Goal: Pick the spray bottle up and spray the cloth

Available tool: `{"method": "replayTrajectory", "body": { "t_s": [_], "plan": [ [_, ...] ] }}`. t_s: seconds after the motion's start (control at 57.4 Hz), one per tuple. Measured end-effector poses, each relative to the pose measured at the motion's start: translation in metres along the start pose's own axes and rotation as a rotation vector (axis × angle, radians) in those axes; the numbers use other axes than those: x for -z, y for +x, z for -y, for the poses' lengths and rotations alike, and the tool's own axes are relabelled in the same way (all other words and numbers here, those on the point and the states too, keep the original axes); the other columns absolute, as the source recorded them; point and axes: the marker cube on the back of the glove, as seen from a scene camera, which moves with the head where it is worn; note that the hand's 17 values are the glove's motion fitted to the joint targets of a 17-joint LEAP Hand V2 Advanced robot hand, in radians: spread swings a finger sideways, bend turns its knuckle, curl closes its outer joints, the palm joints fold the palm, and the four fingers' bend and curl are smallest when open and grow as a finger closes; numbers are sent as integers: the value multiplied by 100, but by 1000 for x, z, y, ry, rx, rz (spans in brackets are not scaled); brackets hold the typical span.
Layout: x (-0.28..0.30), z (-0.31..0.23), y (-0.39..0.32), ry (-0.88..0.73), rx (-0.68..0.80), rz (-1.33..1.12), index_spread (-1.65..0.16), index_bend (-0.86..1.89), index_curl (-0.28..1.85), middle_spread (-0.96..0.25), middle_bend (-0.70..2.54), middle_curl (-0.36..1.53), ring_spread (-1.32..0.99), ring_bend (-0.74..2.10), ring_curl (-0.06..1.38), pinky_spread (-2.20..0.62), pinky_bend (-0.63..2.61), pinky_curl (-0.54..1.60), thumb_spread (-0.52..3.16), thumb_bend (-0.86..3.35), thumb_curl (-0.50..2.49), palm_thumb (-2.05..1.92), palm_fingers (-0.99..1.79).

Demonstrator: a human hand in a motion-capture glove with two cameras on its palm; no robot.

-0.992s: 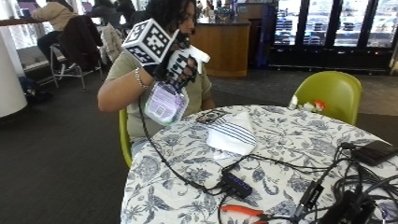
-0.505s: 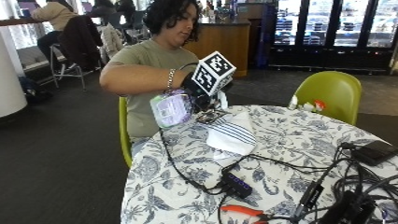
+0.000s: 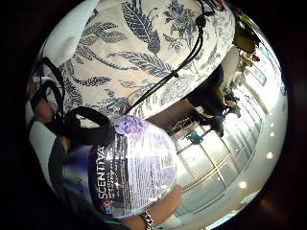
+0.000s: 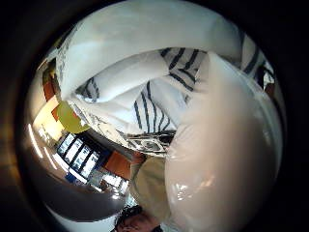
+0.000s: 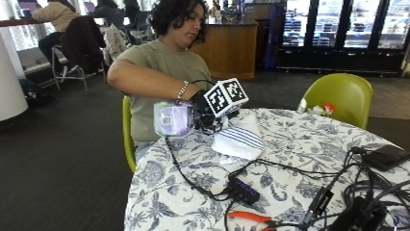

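The hand (image 5: 206, 109) is coming down from shoulder height, where it was a second ago, and is now hovering just above the near edge of the worktop (image 5: 301, 159). Its fingers are curling round the spray bottle (image 5: 173, 119), which is lying tipped on its side, body sticking out away from the cloth (image 5: 238, 137). The striped cloth is resting on the worktop right beside and below the hand, filling the thumb-side palm view. That is putting the nozzle close to its target, so the spraying step looks about ready to begin.
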Motion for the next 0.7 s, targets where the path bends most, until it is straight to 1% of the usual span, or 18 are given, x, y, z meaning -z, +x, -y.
{"method": "replayTrajectory", "body": {
  "t_s": [0.104, 0.279, 0.4, 0.505, 0.592, 0.696],
  "plan": [
    [19, -18, -11, 36, 53, 63, -22, 31, 55, -15, 60, 55, -19, 70, 48, -26, 43, 42, 38, -3, 79, 98, 134],
    [81, -61, -47, 234, 282, 232, -22, 30, 56, -15, 60, 55, -19, 69, 48, -26, 42, 43, 38, -3, 80, 98, 134],
    [122, -80, -78, 410, 478, 407, -22, 29, 57, -15, 60, 55, -19, 69, 48, -26, 42, 43, 38, -3, 81, 97, 134],
    [145, -84, -113, 560, 635, 591, -22, 28, 57, -15, 59, 55, -19, 69, 48, -26, 43, 43, 39, -3, 81, 96, 134],
    [157, -81, -148, 669, 753, 722, -23, 28, 58, -15, 59, 55, -19, 68, 48, -27, 43, 43, 39, -3, 81, 96, 134],
    [158, -79, -203, 735, 950, 861, -23, 28, 58, -15, 59, 55, -19, 68, 48, -27, 43, 43, 39, -3, 82, 96, 135]
  ]
}}
